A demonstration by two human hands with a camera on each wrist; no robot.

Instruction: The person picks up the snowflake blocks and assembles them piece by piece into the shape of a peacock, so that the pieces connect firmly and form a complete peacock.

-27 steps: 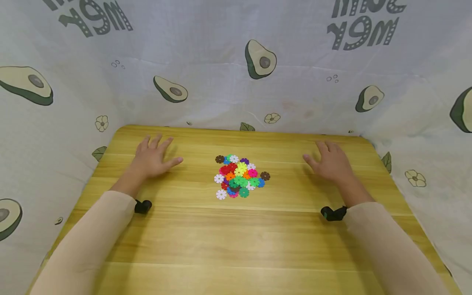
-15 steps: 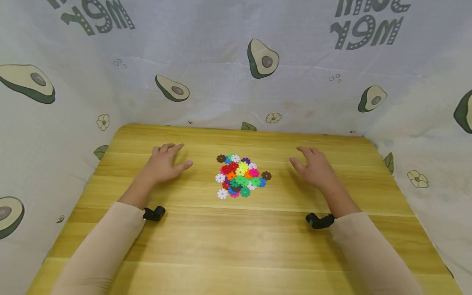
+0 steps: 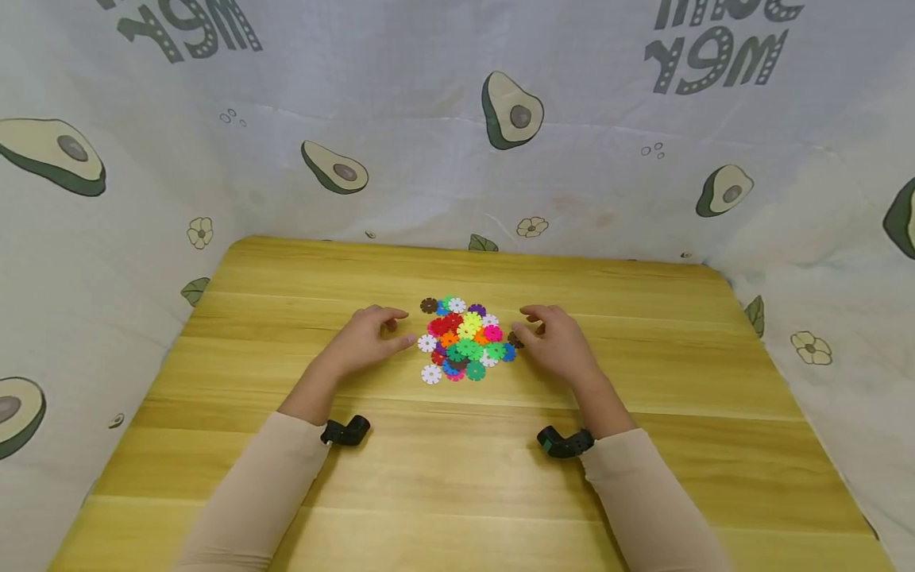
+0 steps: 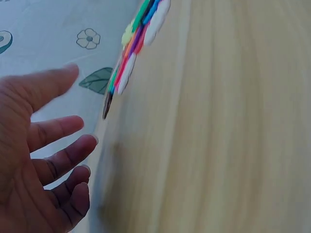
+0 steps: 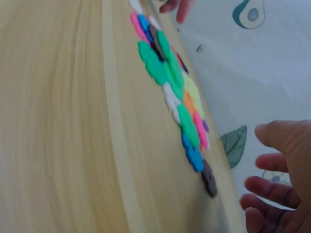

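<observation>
A loose pile of colourful notched plastic discs (image 3: 468, 349), shaped like snowflakes or small gears, lies mid-table in the head view. My left hand (image 3: 364, 342) hovers just left of the pile, its fingers loosely bent and holding nothing. On the other side, my right hand (image 3: 561, 342) is nearest to a brown disc (image 3: 515, 340), which its thumb partly hides; whether they touch I cannot tell. In the right wrist view that brown disc (image 5: 209, 178) lies apart from the thumb and fingers. The left wrist view shows white discs (image 4: 127, 73) beyond my spread fingers (image 4: 68, 155).
The wooden table (image 3: 457, 469) reaches back to a hanging white cloth (image 3: 429, 103) printed with avocados. More cloth hangs along the left and right sides. Each wrist wears a black camera mount, the left one (image 3: 346, 430) and the right one (image 3: 565, 442).
Both hands have moved inward from the table's sides to the pile, the left one rightward and the right one leftward. Their fingers have bent more. The discs lie as before.
</observation>
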